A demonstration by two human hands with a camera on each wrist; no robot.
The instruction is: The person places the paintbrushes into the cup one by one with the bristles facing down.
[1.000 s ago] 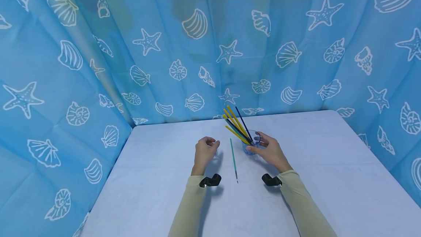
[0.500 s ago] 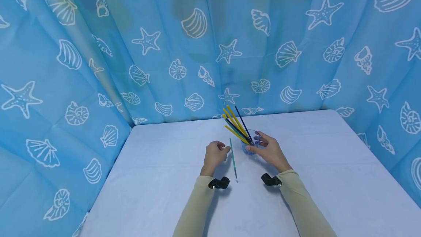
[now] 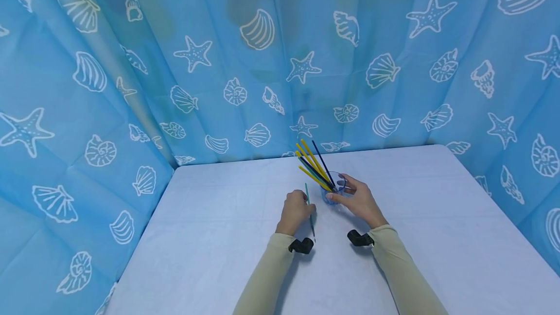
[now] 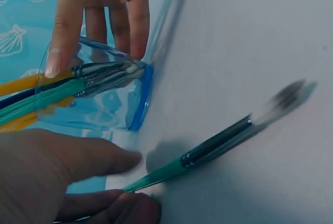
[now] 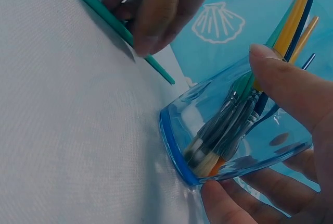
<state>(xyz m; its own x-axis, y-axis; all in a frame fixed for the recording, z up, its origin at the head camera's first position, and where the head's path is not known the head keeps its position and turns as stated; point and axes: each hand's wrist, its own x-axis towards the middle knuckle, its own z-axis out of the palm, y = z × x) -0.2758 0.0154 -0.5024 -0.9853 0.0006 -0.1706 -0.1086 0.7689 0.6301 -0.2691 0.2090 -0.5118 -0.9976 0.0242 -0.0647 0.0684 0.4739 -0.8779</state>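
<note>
A green paintbrush lies on the table, its bristle end toward the person. My left hand has come down over its handle. In the left wrist view the fingers touch the green handle, and a gap shows between the thumb and the brush. My right hand grips a clear blue plastic cup by its side, thumb near the rim and fingers around the far side. Several yellow, green and dark paintbrushes lean in the cup, bristles down, handles sticking out to the left.
A white cloth covers the table. Behind and on both sides hangs a blue curtain with white shells and starfish. Black wrist cameras sit at both cuffs.
My left hand has moved right, from beside the green paintbrush to over its handle. The right hand keeps its grip on the cup, and both cup and lying brush stay in place.
</note>
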